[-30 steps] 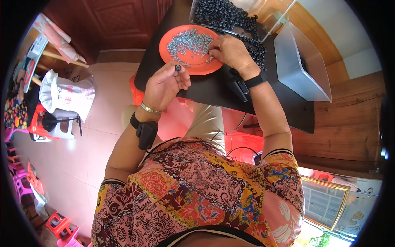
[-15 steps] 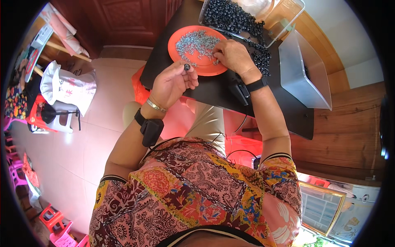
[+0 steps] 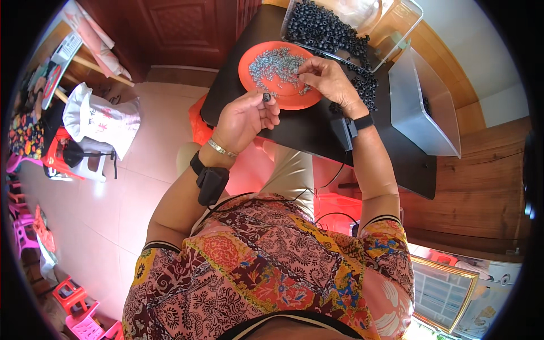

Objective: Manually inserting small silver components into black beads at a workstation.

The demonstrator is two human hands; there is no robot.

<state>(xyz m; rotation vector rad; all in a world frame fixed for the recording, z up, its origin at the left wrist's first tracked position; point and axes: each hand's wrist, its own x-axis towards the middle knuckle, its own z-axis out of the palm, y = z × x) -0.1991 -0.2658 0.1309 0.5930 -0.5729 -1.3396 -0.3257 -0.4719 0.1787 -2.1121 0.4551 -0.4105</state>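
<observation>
We keep our left hand [image 3: 245, 116] steady, its fingers clamped on the small black piece [image 3: 266, 97]; our right hand [image 3: 328, 79] pinches one screw from the orange plate [image 3: 249, 56], fingers together.

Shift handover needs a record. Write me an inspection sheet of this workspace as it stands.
Surface: black table, mostly bare near the person.
Job's things: orange plate with a heap of small silvery parts; clear tray heaped with small black parts, some spilled onto the table.
Clutter: grey box at the table's right end.
Hands: left hand pinches one small black part in its fingers; right hand fingers reach into the silvery parts.
Cables: thin black cable hanging below the table edge.
Surroundings: tiled floor, wooden door, plastic stools.
</observation>
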